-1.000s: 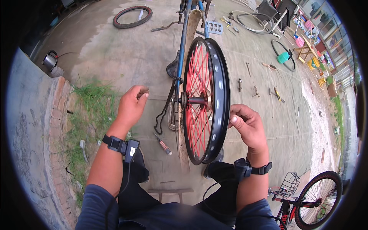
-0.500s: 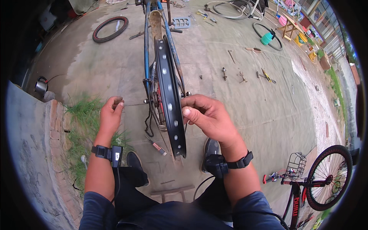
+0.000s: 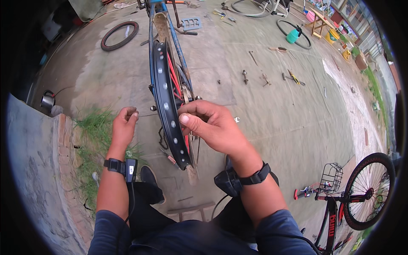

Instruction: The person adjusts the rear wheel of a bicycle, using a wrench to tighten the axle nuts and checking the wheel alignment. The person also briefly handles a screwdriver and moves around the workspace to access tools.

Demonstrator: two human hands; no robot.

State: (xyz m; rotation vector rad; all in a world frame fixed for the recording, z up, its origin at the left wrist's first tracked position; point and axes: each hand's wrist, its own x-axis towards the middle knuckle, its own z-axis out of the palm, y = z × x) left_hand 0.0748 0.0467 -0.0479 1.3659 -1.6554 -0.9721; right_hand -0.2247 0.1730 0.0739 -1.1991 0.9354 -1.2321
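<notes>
A bare black bicycle wheel (image 3: 168, 110), with no tyre on its rim and with red spokes, stands tilted in the rear of a blue bicycle frame (image 3: 180, 55). My right hand (image 3: 212, 125) pinches the right side of the wheel, its thumb against the rim; the fingertips are partly hidden behind the thumb. To the left and apart from the wheel, my left hand (image 3: 123, 129) hovers with loosely bent fingers and holds nothing. Below the wheel, a hanging chain (image 3: 162, 138) shows in part. A rusty mudguard (image 3: 161, 25) runs beyond the rim's far end.
A loose tyre (image 3: 120, 36) lies at the far left. Pliers (image 3: 294, 77), an axle (image 3: 245, 77) and a wrench (image 3: 236, 120) rest on the ground at right. Another bicycle (image 3: 331, 212) lies at the lower right. A wall (image 3: 34, 178) borders the left, beside grass (image 3: 95, 127).
The wheel has tilted over to the left, so its red spokes now show. My right hand has moved left with it. My left hand has stayed nearly still.
</notes>
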